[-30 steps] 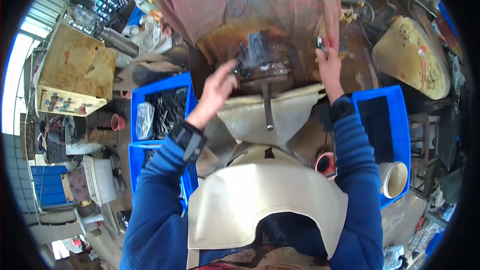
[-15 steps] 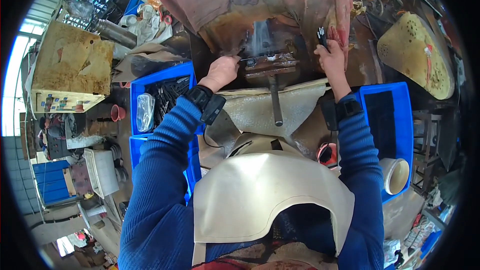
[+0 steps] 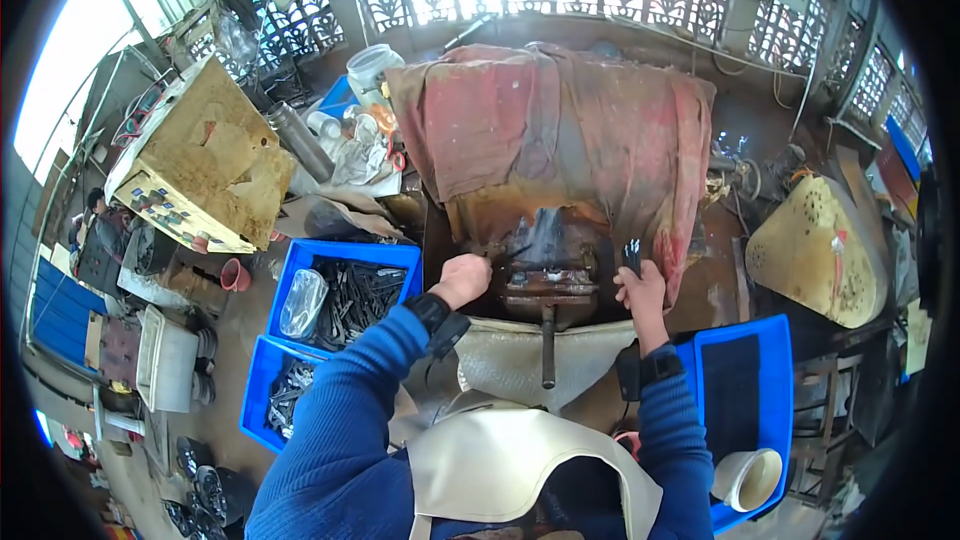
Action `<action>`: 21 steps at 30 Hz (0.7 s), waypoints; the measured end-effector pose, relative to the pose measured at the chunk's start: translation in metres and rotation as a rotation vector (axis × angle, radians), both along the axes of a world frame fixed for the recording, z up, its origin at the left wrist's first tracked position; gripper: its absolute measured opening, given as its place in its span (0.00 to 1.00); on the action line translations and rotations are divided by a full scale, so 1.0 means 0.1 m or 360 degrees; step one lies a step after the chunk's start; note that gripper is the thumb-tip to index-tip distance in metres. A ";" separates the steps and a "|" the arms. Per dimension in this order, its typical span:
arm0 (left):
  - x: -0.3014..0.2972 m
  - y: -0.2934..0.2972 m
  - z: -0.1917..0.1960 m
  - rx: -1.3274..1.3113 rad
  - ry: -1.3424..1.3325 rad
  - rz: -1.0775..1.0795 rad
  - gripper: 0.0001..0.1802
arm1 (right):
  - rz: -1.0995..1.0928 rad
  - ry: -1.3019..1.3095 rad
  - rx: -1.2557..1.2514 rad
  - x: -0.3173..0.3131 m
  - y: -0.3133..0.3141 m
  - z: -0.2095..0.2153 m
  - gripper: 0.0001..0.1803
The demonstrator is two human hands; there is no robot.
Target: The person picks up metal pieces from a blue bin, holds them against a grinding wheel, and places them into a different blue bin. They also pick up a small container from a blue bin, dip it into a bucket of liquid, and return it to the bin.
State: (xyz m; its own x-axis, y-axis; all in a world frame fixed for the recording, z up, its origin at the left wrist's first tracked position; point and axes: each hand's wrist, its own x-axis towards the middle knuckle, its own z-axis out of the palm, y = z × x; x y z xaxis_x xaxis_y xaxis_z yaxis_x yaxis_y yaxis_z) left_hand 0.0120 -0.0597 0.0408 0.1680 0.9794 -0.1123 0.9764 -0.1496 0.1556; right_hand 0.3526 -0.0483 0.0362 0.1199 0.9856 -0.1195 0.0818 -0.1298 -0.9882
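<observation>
At the left of a wet metal fixture [image 3: 548,285], my left hand [image 3: 465,280] is closed. From its fingers a thin dark piece [image 3: 513,252] seems to point toward the fixture; its kind is blurred by the spray. A whitish spray [image 3: 545,232] shows right behind the fixture. My right hand [image 3: 643,290] is closed on several slim dark strips [image 3: 632,256] with bright tips, held upright to the right of the fixture. A metal rod [image 3: 548,348] sticks out from the fixture toward me, over a pale splash sheet [image 3: 590,343].
A stained red cloth [image 3: 480,125] drapes over the machine. On the left, a blue bin [image 3: 345,252] holds dark strips and a clear bag; another blue bin [image 3: 262,380] holds metal pieces. At right stands a blue bin [image 3: 783,370] with a white bucket [image 3: 745,480].
The view has tilted up, showing more of the cloth and the lattice wall. Both hands stay beside the fixture, and the right one still holds the dark strips.
</observation>
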 end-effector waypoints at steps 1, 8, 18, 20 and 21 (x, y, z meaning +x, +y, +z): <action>-0.01 -0.04 0.06 0.0080 -0.0080 0.0133 0.13 | -0.0008 0.0007 -0.0043 -0.01 0.00 0.02 0.07; 0.31 -0.32 0.34 0.0180 -0.1302 0.0469 0.13 | -0.0046 0.0203 -0.0170 -0.31 -0.12 0.25 0.09; 0.81 -0.55 0.33 0.0144 -0.1602 0.0365 0.12 | 0.0385 0.1090 -0.0067 -0.52 -0.27 0.17 0.09; 0.82 -0.42 0.35 0.0150 -0.1578 0.0398 0.12 | 0.0386 0.1126 -0.0114 -0.62 -0.20 0.32 0.10; 0.84 -0.42 0.31 0.0242 -0.1475 0.0346 0.12 | 0.0396 0.1160 -0.0141 -0.65 -0.23 0.34 0.12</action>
